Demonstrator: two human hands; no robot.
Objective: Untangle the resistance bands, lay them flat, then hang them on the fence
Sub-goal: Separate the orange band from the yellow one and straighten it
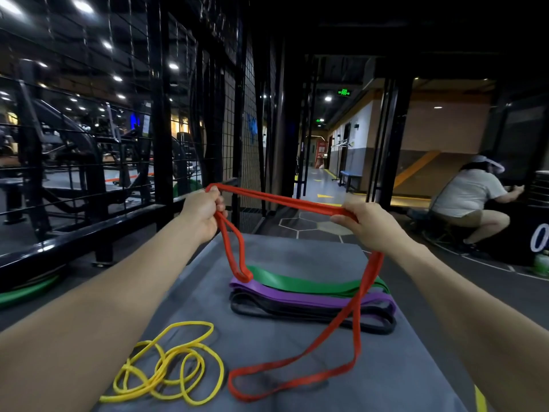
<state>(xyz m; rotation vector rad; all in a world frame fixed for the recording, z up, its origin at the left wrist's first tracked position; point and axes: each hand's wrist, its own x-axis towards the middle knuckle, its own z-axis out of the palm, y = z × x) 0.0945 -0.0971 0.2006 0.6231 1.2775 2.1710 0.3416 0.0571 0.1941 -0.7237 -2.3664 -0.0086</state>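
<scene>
Head view, gym floor. My left hand (205, 209) is closed in a fist round one end of the red band (297, 203), fingers curled over the strap; my right hand (368, 224) is pinched shut on the same band further along, thumb and forefinger meeting on the strap. Btwn the hands the red band runs as two flat strands, taut, above the grey mat (297, 251). From the L fist a short narrow loop hangs down, its tip touching the green band's left end. From the R hand a long loop drops across the stacked bands and ends on the mat near me, lying open and slightly twisted.

Stacked bands, far centre of mat: green band (297, 282) on top, wide and flat; purple band (297, 298) under it; black band (297, 315) at the bottom, its rounded ends sticking out past the others. All three lie folded flat, edges roughly parallel.

Yellow band (169, 370): thinnest of the set, near-left on the mat, coiled in several overlapping loops, still tangled, apart from the red loop beside it.

Fence (231, 114): black wire grid w/ black posts, left of and beyond the mat; something blue hangs on it, too blurred to identify.

Writing: green lit sign (344, 92) overhead in the corridor, characters unreadable. White "0" (539, 237) on a black box at far right, cut off by the frame edge. Another person (469, 203) crouches beside it.
</scene>
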